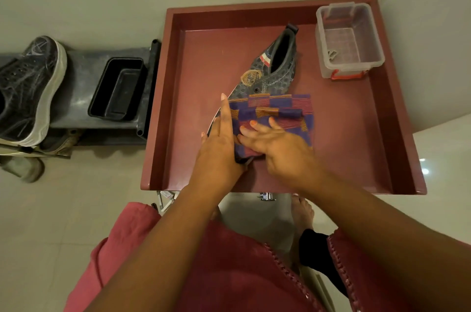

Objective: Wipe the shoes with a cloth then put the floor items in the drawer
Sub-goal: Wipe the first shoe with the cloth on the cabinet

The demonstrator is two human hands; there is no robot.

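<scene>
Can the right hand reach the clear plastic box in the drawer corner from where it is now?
Probably yes. The right hand rests flat on the cloth over the shoe, and the clear plastic box stands apart beyond it. Only bare drawer floor lies between them.

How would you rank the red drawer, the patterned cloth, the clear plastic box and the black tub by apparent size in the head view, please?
1. red drawer
2. patterned cloth
3. clear plastic box and black tub: they look alike, so I will not rank them.
</scene>
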